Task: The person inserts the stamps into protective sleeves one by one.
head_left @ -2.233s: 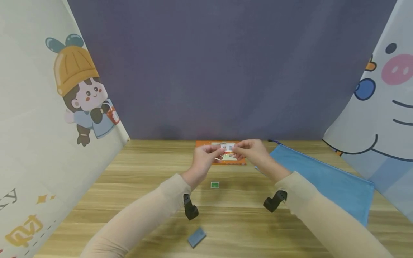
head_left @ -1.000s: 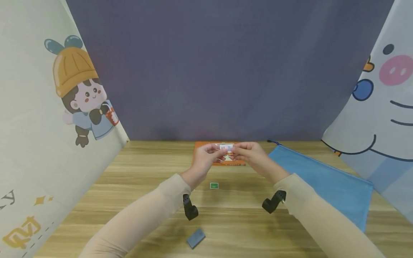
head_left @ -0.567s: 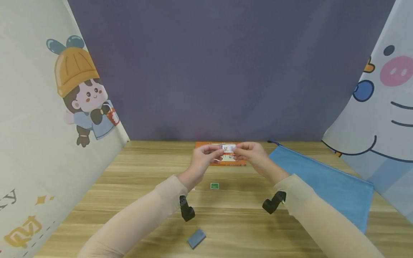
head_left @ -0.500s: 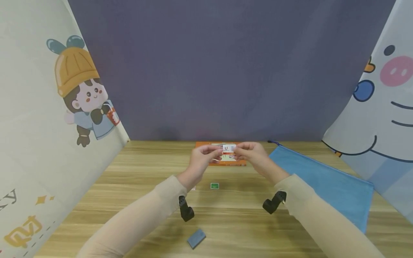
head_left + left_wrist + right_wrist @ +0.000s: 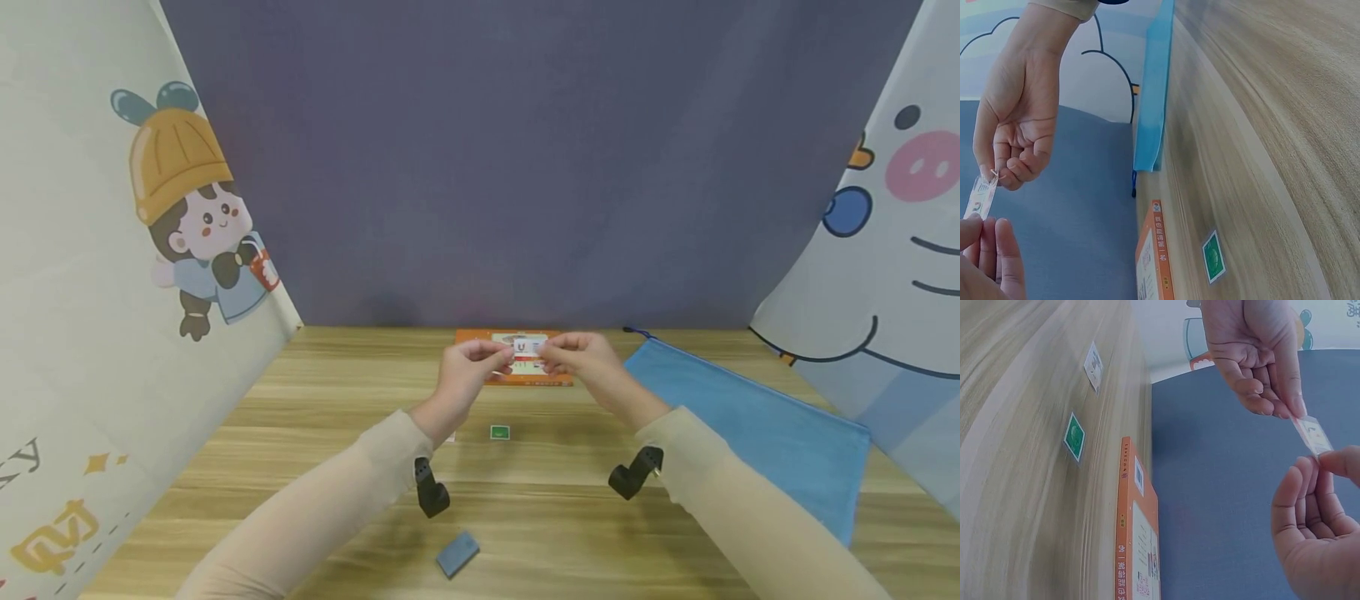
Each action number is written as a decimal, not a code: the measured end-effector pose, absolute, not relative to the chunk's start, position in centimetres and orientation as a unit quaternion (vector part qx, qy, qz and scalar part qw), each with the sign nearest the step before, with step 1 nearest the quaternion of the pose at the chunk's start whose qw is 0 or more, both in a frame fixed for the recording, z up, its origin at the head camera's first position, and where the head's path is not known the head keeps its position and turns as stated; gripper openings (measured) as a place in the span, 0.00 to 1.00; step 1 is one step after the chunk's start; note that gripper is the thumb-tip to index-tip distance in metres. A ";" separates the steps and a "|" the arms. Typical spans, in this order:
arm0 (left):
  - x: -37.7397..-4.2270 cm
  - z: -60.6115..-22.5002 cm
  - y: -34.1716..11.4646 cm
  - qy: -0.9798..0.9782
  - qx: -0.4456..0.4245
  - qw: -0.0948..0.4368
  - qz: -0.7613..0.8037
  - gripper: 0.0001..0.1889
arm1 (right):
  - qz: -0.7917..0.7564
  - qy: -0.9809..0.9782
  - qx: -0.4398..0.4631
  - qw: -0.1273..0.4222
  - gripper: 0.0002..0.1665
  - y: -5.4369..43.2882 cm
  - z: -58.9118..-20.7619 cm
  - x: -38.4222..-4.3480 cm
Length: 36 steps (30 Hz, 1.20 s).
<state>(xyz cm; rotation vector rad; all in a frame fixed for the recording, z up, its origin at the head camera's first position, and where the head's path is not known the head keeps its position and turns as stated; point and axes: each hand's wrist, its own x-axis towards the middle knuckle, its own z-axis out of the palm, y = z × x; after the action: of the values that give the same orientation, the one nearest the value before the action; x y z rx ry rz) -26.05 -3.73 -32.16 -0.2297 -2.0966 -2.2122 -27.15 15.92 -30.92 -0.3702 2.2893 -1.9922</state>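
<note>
In the head view my left hand (image 5: 467, 375) pinches one end of a small white printed card (image 5: 529, 347) between thumb and fingers. My right hand (image 5: 592, 367) pinches the opposite end. The card carries a dark red U-like mark and an orange stripe, and looks glossy or clear-edged in the right wrist view, where its face (image 5: 1314, 434) tilts between both hands. It is held in the air in front of an orange book or flat box (image 5: 551, 381). The fingertips cover the card's ends.
A small green card (image 5: 499, 432) lies on the wooden table, with a whitish card (image 5: 1093, 367) near it, mostly behind my left wrist in the head view. Closer in sits a grey-blue block (image 5: 457, 554). A blue drawstring bag (image 5: 742, 425) lies flat at right.
My left hand has shifted slightly left, so more of the card's face shows between the hands. An edge of the whitish card on the table now shows beside my left wrist.
</note>
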 end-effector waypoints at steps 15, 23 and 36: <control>-26.0 -32.3 -3.9 -0.689 -0.075 0.044 -0.719 0.08 | -0.646 0.754 -0.114 0.047 0.20 15.7 -31.2 -27.3; -26.1 -32.2 -3.8 -0.694 -0.068 0.048 -0.715 0.09 | -0.644 0.755 -0.113 0.050 0.21 15.7 -31.3 -27.4; -26.2 -32.2 -3.7 -0.709 -0.060 0.046 -0.701 0.08 | -0.652 0.748 -0.110 0.056 0.22 15.7 -31.3 -27.4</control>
<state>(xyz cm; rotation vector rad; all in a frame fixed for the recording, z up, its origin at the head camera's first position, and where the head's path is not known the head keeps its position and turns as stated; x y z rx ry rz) -26.19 -3.70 -32.22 -0.1824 -2.1639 -2.1398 -27.38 15.69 -31.31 -0.3329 2.2689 -1.9798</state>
